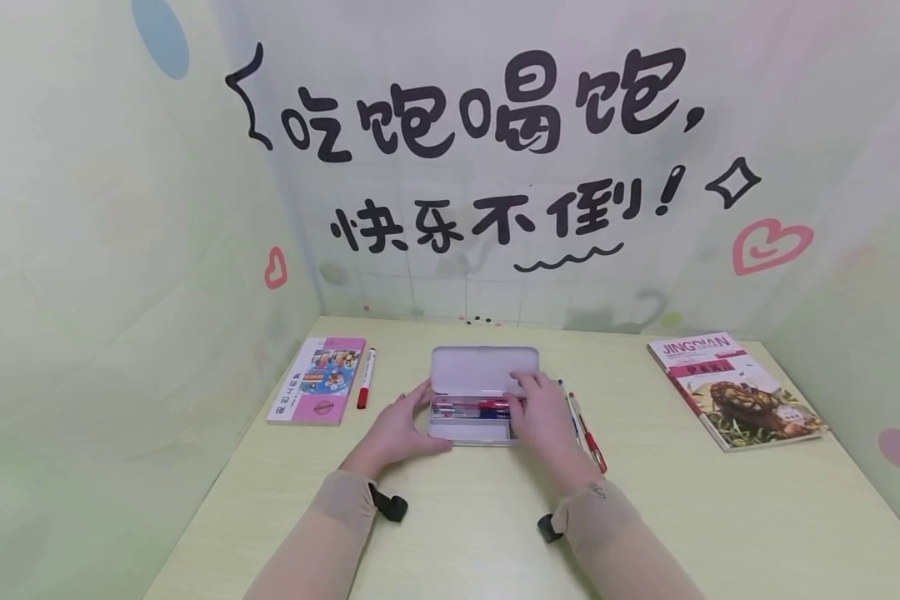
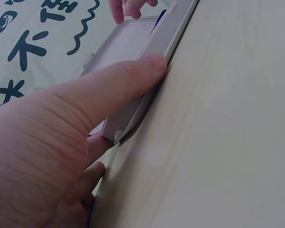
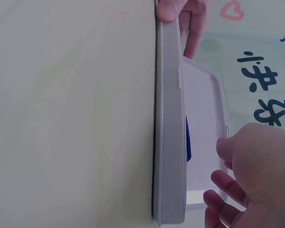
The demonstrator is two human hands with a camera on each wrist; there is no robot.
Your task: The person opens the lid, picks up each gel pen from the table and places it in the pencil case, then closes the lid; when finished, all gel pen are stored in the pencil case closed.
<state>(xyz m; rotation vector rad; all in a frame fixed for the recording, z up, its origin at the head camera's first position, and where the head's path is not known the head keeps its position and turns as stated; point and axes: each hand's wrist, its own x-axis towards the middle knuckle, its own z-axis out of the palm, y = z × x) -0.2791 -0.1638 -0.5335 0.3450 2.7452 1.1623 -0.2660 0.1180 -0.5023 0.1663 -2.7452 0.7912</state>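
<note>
A pale pencil case point(image 1: 467, 431) stands on the table with its lid point(image 1: 476, 369) raised toward the wall. Several pens lie in its rear compartment, a red-marked pen point(image 1: 492, 404) among them. My left hand point(image 1: 396, 432) grips the case's left end, thumb against the front wall point(image 2: 128, 109) and fingers round the side. Over the right end is my right hand point(image 1: 546, 425), its fingers loosely bent near the lid, with nothing visible in them. In the right wrist view a blue item point(image 3: 188, 142) shows above the case's rim; its kind cannot be told.
Left of the case lie a pink-edged book point(image 1: 318, 383) and a red-and-white marker point(image 1: 366, 380). A red pen point(image 1: 588, 435) and a blue-tipped pen point(image 1: 562, 387) lie beside the right hand, partly covered. A magazine point(image 1: 735, 392) lies at the right. Printed curtains point(image 1: 450, 292) enclose the table.
</note>
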